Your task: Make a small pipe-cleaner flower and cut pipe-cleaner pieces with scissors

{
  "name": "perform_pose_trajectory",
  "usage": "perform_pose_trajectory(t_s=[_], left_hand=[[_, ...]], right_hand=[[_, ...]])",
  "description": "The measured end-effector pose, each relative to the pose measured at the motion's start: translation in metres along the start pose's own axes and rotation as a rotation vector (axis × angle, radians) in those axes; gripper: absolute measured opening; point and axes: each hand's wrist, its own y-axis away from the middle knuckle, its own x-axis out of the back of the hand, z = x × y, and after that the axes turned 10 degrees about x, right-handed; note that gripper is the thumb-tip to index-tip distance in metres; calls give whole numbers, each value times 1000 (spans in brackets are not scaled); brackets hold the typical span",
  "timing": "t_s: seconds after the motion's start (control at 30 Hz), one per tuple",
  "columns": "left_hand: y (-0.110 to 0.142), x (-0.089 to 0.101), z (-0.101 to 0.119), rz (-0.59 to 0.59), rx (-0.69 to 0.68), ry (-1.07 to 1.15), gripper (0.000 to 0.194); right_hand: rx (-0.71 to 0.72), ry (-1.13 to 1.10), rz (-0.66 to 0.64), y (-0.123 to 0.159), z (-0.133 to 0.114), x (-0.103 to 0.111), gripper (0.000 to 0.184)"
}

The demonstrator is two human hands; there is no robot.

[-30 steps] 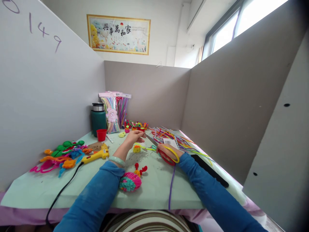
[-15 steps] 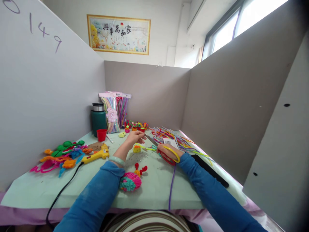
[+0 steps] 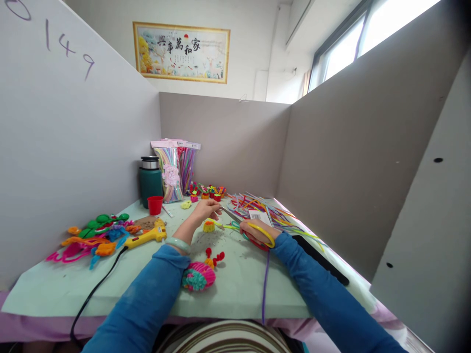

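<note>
My right hand [image 3: 253,229] grips a pair of scissors [image 3: 257,234] with yellow and red handles, the blades pointing left toward my left hand. My left hand [image 3: 206,208] is closed in a pinch just at the blade tips, holding something small that I cannot make out. A small yellow and orange pipe-cleaner piece [image 3: 208,226] lies on the table below the left hand. A purple pipe cleaner [image 3: 264,284] runs from under the right hand toward the table's near edge. A pink and teal pipe-cleaner ball [image 3: 198,276] with a red sprig lies close to my left forearm.
A yellow glue gun [image 3: 147,236] with a black cord lies at the left, beside colourful pipe-cleaner shapes [image 3: 91,235]. A green flask [image 3: 149,181], a red cup [image 3: 155,205] and bagged pipe cleaners [image 3: 176,169] stand at the back. Loose pipe cleaners [image 3: 268,208] spread at the right. Grey partitions enclose the table.
The scissor blades have edged closer to my left hand's fingertips, and the purple pipe cleaner has shifted slightly right. The hands otherwise stay in place.
</note>
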Motion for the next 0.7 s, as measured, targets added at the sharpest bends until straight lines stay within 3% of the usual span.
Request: perform_pose_trajectory(t_s=[0.27, 0.53, 0.7], left_hand=[[3, -1, 2, 19, -10, -21, 9], [9, -2, 5, 12, 31, 220, 26], [8, 0, 5, 12, 38, 250, 30]], right_hand=[[19, 67, 6, -2, 2, 1, 38], [89, 94, 89, -5, 6, 0, 39], [101, 131, 87, -7, 9, 2, 39]])
